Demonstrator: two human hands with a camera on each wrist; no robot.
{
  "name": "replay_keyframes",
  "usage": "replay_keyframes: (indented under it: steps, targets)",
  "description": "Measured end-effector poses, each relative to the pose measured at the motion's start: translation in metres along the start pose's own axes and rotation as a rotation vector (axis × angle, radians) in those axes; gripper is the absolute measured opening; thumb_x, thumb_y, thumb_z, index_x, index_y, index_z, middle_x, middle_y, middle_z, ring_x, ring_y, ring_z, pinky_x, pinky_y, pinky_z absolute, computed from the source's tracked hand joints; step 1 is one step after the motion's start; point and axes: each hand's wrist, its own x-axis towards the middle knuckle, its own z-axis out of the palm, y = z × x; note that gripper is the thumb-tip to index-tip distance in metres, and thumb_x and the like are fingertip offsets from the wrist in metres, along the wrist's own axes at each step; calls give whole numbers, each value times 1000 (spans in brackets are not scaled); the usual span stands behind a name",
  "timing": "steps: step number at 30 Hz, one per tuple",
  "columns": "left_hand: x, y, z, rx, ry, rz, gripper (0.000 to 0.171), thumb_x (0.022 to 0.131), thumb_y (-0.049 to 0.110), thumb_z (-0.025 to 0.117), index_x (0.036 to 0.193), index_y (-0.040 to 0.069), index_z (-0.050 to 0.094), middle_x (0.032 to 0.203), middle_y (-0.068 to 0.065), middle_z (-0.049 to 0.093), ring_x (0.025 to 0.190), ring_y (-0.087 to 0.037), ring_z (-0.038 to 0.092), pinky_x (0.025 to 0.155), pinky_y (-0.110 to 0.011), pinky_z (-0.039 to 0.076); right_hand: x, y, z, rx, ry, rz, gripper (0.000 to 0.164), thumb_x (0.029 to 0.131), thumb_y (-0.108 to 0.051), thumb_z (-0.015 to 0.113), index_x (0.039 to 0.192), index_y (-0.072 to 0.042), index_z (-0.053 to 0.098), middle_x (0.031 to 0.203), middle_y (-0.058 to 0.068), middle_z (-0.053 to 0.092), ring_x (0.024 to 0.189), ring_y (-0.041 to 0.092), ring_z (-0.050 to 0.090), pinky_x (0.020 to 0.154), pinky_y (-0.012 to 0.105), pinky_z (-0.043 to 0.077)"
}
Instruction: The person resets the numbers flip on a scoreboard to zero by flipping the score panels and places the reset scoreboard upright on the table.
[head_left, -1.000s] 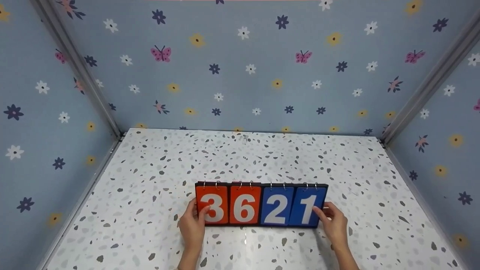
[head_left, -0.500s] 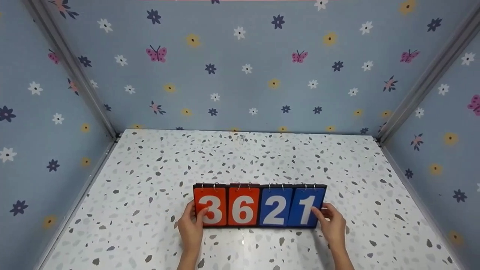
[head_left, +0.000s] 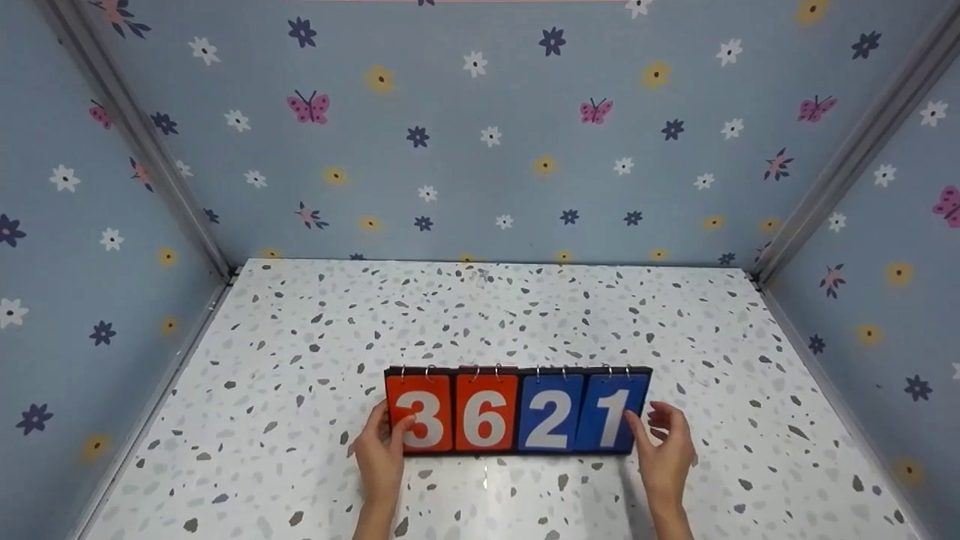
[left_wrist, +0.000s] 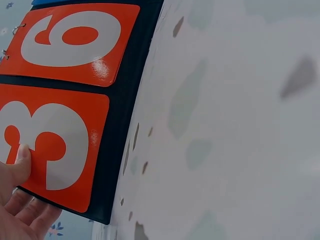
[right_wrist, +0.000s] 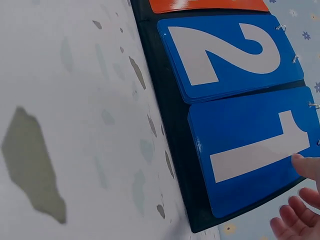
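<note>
A flip scoreboard (head_left: 519, 412) stands upright on the table, its two red cards reading 3 and 6 and its two blue cards 2 and 1. My left hand (head_left: 380, 450) grips its left end, thumb on the red 3 card (left_wrist: 65, 120) and fingers behind the black backing. At the other end is my right hand (head_left: 666, 450), thumb at the blue 1 card (right_wrist: 255, 150). In the right wrist view its other fingers (right_wrist: 292, 217) are spread loosely, clear of the board's edge; whether the thumb touches the card is hard to tell.
The speckled white table (head_left: 480, 315) extends behind and to both sides of the scoreboard. Blue flowered panels (head_left: 480, 135) enclose it at the back and sides, with grey metal posts (head_left: 825, 165) in the corners. Metal rings (head_left: 491, 371) line the scoreboard's top.
The right hand's fingers have loosened and come away from the board's right edge. The left hand keeps its grip. The view has shifted slightly; the numbers are the same.
</note>
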Motion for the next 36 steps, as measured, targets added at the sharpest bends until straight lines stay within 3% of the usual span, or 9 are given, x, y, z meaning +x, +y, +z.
replay_keyframes:
  steps: [6, 11, 17, 24, 31, 36]
  targets:
    - [0, -1, 0, -32, 17, 47, 34, 74, 1, 71, 106, -3, 60, 80, -8, 63, 73, -19, 61, 66, -27, 51, -7, 8, 8, 48, 45, 17, 41, 71, -31, 77, 101, -11, 57, 87, -5, 57, 76, 7, 54, 62, 14, 44]
    - [0, -1, 1, -40, 9, 37, 34, 75, 2, 70, 107, -3, 60, 82, -9, 64, 74, -19, 61, 67, -27, 51, -13, 5, 12, 62, 45, 49, 43, 67, -26, 80, 99, -9, 58, 86, -2, 59, 74, 9, 56, 60, 13, 44]
    - [0, -3, 1, -64, 5, 26, 34, 75, 2, 69, 108, -2, 59, 82, -9, 63, 74, -20, 61, 68, -29, 52, -15, -3, 12, 6, 33, 66, 42, 66, -28, 81, 96, -11, 57, 80, -2, 58, 68, 5, 54, 56, 13, 42]
    - [0, -3, 0, -46, -2, 1, 36, 76, 5, 70, 110, -1, 59, 86, -11, 64, 76, -21, 60, 70, -32, 52, -10, -28, -1, 112, -48, 196, 36, 64, -23, 82, 82, -4, 58, 72, 8, 59, 62, 13, 56, 51, 21, 45]
    - [0, -1, 0, -24, -4, -10, 36, 76, 6, 70, 110, -1, 59, 85, -10, 63, 75, -19, 60, 70, -32, 52, -6, 10, 10, 2, -62, 239, 33, 64, -31, 81, 77, -7, 62, 70, 4, 61, 59, 9, 54, 51, 13, 42]
    - [0, -1, -1, -21, -11, -22, 35, 76, 5, 70, 109, -2, 59, 84, -10, 63, 74, -18, 60, 69, -30, 52, -5, 17, 8, -19, -71, 222, 24, 66, -28, 80, 72, -10, 65, 66, 3, 61, 56, 12, 56, 47, 15, 42]
